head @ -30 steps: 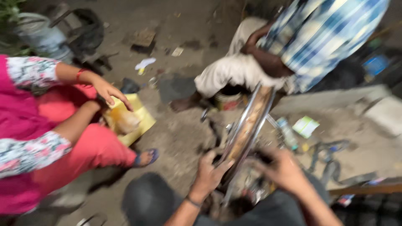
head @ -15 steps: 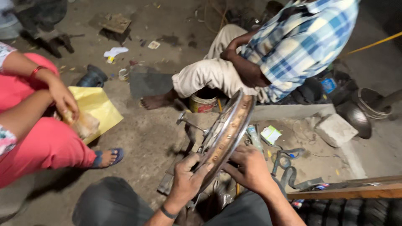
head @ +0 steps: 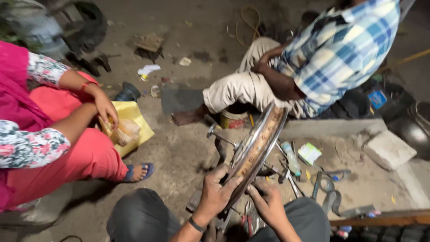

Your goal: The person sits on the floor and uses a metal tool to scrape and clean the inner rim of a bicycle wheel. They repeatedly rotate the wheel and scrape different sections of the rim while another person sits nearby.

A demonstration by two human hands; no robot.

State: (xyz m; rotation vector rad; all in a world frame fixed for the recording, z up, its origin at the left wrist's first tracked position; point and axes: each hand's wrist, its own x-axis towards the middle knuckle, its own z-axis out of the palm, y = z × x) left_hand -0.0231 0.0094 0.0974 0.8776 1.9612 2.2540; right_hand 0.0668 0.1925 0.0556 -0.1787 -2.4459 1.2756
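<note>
Two hands, left hand (head: pixel 215 192) and right hand (head: pixel 267 201), grip the upright wheel rim (head: pixel 257 145).

Silver wheel rim (head: pixel 257 143) with rust-brown inner band; blue, white and yellow plaid shirt (head: pixel 345 49); beige trousers (head: pixel 237 89); pink trousers (head: pixel 85 157); floral white sleeve (head: pixel 31 148); yellow bag (head: pixel 134 116); blue sandal (head: pixel 145 170); grey-brown floor (head: pixel 179 152).

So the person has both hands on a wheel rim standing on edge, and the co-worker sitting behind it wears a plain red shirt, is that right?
Not quite. The head view shows both hands, left and right, on the wheel rim standing on edge, but the co-worker's shirt behind it is blue and white checked, not plain red.
</note>
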